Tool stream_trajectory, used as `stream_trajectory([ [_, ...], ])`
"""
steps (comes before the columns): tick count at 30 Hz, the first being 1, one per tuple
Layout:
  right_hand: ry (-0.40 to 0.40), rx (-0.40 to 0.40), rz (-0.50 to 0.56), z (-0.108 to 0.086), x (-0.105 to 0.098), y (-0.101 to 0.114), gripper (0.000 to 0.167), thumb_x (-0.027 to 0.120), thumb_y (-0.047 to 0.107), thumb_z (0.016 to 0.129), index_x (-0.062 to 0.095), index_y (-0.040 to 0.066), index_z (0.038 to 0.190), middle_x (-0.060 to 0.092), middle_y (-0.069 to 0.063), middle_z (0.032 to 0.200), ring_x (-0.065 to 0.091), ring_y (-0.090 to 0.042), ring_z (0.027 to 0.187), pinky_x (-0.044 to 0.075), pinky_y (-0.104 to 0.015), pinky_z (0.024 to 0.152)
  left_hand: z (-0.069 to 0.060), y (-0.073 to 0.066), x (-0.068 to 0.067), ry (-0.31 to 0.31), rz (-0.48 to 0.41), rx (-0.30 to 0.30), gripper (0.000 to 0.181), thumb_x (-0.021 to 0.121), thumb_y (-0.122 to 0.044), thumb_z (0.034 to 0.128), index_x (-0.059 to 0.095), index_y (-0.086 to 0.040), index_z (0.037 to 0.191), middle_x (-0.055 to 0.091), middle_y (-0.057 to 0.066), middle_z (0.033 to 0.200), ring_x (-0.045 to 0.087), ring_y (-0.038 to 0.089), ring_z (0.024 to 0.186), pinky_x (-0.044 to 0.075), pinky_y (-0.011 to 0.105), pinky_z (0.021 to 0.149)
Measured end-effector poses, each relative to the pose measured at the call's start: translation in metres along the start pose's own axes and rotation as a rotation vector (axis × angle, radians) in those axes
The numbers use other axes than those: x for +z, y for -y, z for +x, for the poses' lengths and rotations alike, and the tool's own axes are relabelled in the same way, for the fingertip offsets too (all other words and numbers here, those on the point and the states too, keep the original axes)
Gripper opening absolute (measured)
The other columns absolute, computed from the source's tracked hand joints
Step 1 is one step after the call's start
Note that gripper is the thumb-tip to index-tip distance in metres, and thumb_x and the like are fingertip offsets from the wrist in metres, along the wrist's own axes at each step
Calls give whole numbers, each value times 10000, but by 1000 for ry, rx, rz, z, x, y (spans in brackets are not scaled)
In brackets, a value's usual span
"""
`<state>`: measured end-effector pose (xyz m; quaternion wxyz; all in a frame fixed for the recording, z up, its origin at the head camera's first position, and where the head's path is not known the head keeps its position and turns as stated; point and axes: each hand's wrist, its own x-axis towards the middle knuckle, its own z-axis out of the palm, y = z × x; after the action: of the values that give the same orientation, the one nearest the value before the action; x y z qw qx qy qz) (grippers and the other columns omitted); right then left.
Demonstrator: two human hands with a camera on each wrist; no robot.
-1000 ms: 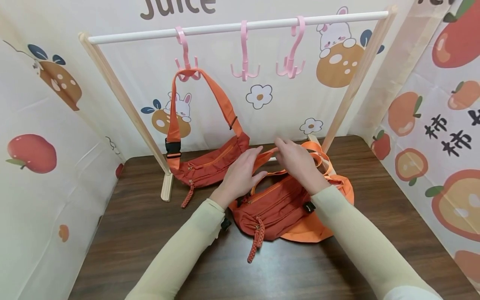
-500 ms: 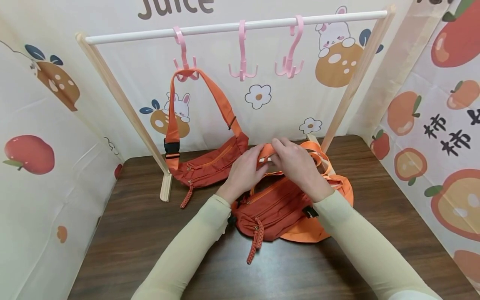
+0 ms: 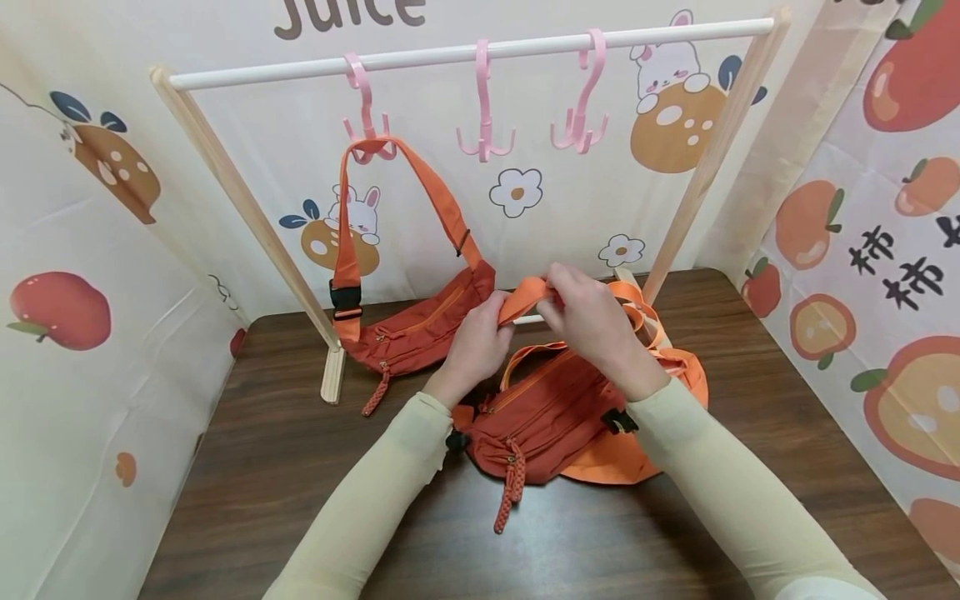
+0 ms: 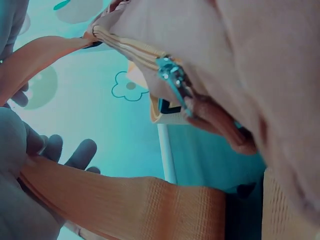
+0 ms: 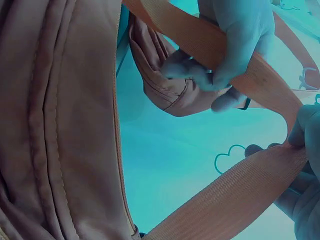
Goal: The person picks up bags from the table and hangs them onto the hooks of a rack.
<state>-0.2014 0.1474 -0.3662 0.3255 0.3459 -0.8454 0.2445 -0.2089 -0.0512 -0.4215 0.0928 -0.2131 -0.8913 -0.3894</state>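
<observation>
In the head view, your left hand [image 3: 477, 340] has drawn a little away from your right hand [image 3: 592, 317] over the last half second, baring more of the orange strap [image 3: 523, 301] arched between them; I take this as strap handling only, since its russet waist pack [image 3: 551, 404] stays on the wooden table [image 3: 270, 467], partly over an orange bag [image 3: 617, 458]. Both your hands grip that strap, below the pink middle hook [image 3: 484, 104]; a matching waist pack [image 3: 427, 332] hangs beside them from the left hook [image 3: 364, 100]. In the left wrist view, the strap runs out of your left hand past the waist pack's metal zip slider [image 4: 172, 75]. In the right wrist view, your right hand pinches the strap at the frame's edge, where it bends; your left thumb lies across it farther up.
</observation>
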Motion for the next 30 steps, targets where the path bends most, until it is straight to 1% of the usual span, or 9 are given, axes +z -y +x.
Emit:
stream_trajectory([
  [2,-11,27,38,2,-1,1,174,691,1,965,531,37,907,481,-53,728,432,-196,575,383,-327,516,-2,1,-3,-8,-17,-9,310,618,-24,1039,596,-69,1345,673,54,976,594,211,749,539,385,746],
  [5,-32,66,97,5,-2,0,183,689,10,973,531,41,886,475,-50,702,400,-171,560,349,-320,503,-5,1,-9,-24,-51,-22,288,614,-24,1042,608,-79,1325,644,48,916,577,221,718,517,379,686],
  [9,-67,110,154,9,-4,-1,139,664,-18,947,560,41,877,559,-65,705,393,-150,546,331,-306,497,-8,1,-16,-41,-88,-29,285,598,-9,1045,612,-87,1318,628,54,890,563,228,695,492,368,643],
  [12,-83,150,190,11,-5,-3,106,642,-38,919,584,43,882,617,-69,737,409,-150,552,328,-294,511,-11,1,-22,-53,-103,-30,297,595,4,1040,614,-83,1323,638,62,912,558,231,703,483,363,649],
  [17,-96,230,261,13,-6,-5,106,639,-13,933,580,59,882,631,-34,716,417,-157,531,314,-281,510,-16,-3,-31,-49,-136,-45,289,590,-19,1055,618,-74,1337,637,70,913,548,233,701,481,360,646],
  [19,-101,258,289,14,-6,-5,100,637,0,942,585,67,889,673,-16,736,428,-159,529,316,-274,510,-19,-4,-35,-41,-151,-60,280,591,-36,1064,619,-77,1339,629,64,903,546,229,691,482,360,635],
  [25,-99,297,378,17,-9,-6,62,643,8,971,604,49,944,712,-16,758,453,-174,529,329,-267,513,-27,-6,-46,-32,-191,-95,247,608,-83,1079,620,-98,1326,610,51,897,546,229,656,477,372,626],
  [28,-80,311,425,19,-12,-6,34,632,28,997,602,41,988,746,-10,808,547,-149,564,366,-260,521,-32,-7,-51,-29,-201,-100,229,631,-136,1084,621,-112,1312,614,40,922,536,228,656,471,374,642],
  [30,-67,318,460,20,-13,-7,23,618,38,1005,603,28,1019,766,-23,837,617,-138,608,416,-250,539,-35,-7,-55,-26,-212,-100,228,645,-171,1083,619,-121,1303,623,33,940,529,226,646,467,373,638],
])
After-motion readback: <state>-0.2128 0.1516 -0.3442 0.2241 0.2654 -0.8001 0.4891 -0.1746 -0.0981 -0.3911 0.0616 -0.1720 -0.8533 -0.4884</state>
